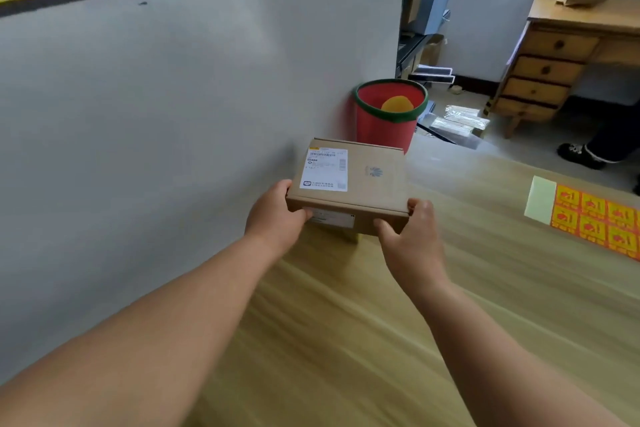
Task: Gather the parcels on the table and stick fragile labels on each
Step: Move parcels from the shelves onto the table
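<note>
Along the left side a grey partition (173,97) rises from the edge of the pale wooden bench (346,340), which fills the lower half of the view. Beyond the bench on the right, a wooden drawer unit (547,69) stands against the back wall, and a red bin (381,128) with a green rim sits on the floor at the end of the partition. Near the bench's far edge, close to the partition, is a flat brown cardboard parcel (374,184); whether its base touches the wood I cannot tell. A sheet of orange fragile labels (595,218) lies well apart at the right edge. The left hand (273,218) and right hand (412,239) grip the parcel's two near corners, fingers (420,206) curled round the sides. A white shipping label (325,170) covers the left part of the lid
</note>
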